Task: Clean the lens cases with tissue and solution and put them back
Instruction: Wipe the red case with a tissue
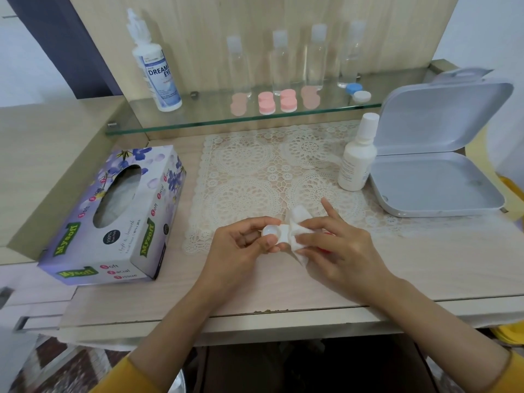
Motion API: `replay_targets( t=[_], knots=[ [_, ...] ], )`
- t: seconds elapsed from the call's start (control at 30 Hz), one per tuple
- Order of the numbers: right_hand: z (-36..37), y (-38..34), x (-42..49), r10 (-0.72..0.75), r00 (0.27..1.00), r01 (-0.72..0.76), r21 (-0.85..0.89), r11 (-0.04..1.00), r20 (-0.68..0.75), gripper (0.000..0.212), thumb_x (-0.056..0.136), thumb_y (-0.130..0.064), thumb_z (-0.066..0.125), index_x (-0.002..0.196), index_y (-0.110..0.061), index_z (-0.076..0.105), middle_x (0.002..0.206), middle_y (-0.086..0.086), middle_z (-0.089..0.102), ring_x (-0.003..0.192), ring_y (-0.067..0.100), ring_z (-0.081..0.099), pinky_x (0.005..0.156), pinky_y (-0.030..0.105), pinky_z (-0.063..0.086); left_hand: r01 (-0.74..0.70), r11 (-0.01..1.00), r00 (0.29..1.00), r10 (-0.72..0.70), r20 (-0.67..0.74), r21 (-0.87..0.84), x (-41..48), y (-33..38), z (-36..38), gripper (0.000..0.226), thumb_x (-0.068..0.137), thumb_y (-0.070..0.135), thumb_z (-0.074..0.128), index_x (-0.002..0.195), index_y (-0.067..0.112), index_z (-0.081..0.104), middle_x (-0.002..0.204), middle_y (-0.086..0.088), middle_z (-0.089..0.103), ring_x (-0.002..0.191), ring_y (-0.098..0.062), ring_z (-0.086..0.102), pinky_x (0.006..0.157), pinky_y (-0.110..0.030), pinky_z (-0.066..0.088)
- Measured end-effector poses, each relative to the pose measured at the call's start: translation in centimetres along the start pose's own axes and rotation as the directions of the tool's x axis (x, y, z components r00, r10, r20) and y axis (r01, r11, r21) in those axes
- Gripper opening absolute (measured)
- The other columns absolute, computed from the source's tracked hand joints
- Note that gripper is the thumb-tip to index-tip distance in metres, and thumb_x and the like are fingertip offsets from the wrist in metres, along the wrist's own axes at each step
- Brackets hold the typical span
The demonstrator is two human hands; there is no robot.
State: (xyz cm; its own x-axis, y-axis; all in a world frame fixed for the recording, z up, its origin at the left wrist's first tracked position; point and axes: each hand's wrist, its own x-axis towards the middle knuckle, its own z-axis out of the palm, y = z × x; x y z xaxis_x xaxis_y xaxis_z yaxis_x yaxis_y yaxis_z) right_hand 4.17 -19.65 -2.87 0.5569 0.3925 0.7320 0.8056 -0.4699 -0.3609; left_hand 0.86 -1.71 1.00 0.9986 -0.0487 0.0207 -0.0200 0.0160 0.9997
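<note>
Wiping step, I'd say: left hand [241, 245] pinches the white lens case [271, 232] at its left well, open side up, over the front edge of the lace mat [241, 165]. Right hand [337, 251] grips a folded tissue [297, 241] pressed onto the case's right well, index finger sticking out straight. The case's long axis runs left-right between the hands. The left well is exposed, so the tissue must travel leftward along that axis.

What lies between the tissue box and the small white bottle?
Head view: only the lace mat, with nothing standing on that stretch.
</note>
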Motion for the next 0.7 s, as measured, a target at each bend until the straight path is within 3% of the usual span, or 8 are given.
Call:
replay_targets(
  t=[0.13,0.23,0.4,0.57,0.7],
  knots=[
    [0.12,-0.14,0.05,0.017,1.0,-0.017,-0.002,1.0,-0.006,0.013,0.076,-0.011,0.065,0.081,0.001,0.067,0.086,0.014,0.066,0.086,0.012,0.06,0.109,0.044,0.03,-0.003,1.0,1.0,0.003,-0.001,0.002,0.0,-0.02,0.05,0.02,0.078,-0.001,0.061,0.092,0.011,0.067,0.081,-0.002,0.073,0.074,-0.017,0.07,0.069,-0.016,0.051],
    [0.13,-0.17,0.09,-0.01,1.0,0.009,-0.01,1.0,-0.027,0.016,0.076,-0.009,0.065,0.09,-0.003,0.068,0.089,0.015,0.066,0.085,0.013,0.06,0.108,0.045,0.031,-0.003,1.0,1.0,0.003,-0.013,-0.002,-0.03,0.02,0.02,0.02,0.079,-0.003,0.06,0.092,0.011,0.067,0.079,0.0,0.073,0.071,-0.013,0.069,0.069,-0.014,0.05],
    [0.13,-0.16,0.13,0.002,0.999,-0.003,-0.023,1.0,-0.045,0.015,0.077,-0.013,0.063,0.075,-0.001,0.07,0.083,0.014,0.068,0.081,0.012,0.06,0.108,0.043,0.03,0.0,1.0,1.0,0.0,-0.003,0.008,-0.18,0.14,0.17,0.021,0.078,-0.001,0.062,0.092,0.013,0.067,0.076,-0.004,0.073,0.072,-0.015,0.07,0.07,-0.014,0.05],
    [0.17,-0.37,0.24,-0.022,0.999,0.021,-0.03,0.999,-0.048,0.02,0.079,-0.014,0.061,0.086,0.001,0.071,0.09,0.015,0.069,0.089,0.013,0.061,0.109,0.042,0.03,0.009,1.0,1.0,-0.009,-0.027,-0.012,-0.1,0.14,0.11,0.021,0.078,-0.002,0.062,0.091,0.014,0.068,0.078,-0.006,0.073,0.073,-0.017,0.07,0.07,-0.015,0.05],
    [0.02,-0.28,0.27,-0.019,0.999,0.018,-0.017,1.0,-0.039,0.016,0.077,-0.015,0.062,0.077,-0.002,0.072,0.084,0.013,0.07,0.084,0.012,0.061,0.108,0.042,0.031,0.013,1.0,1.0,-0.013,-0.013,0.002,-0.19,0.07,0.19,0.019,0.074,0.006,0.065,0.091,0.015,0.068,0.077,-0.007,0.073,0.074,-0.018,0.07,0.071,-0.016,0.05]
  ],
)
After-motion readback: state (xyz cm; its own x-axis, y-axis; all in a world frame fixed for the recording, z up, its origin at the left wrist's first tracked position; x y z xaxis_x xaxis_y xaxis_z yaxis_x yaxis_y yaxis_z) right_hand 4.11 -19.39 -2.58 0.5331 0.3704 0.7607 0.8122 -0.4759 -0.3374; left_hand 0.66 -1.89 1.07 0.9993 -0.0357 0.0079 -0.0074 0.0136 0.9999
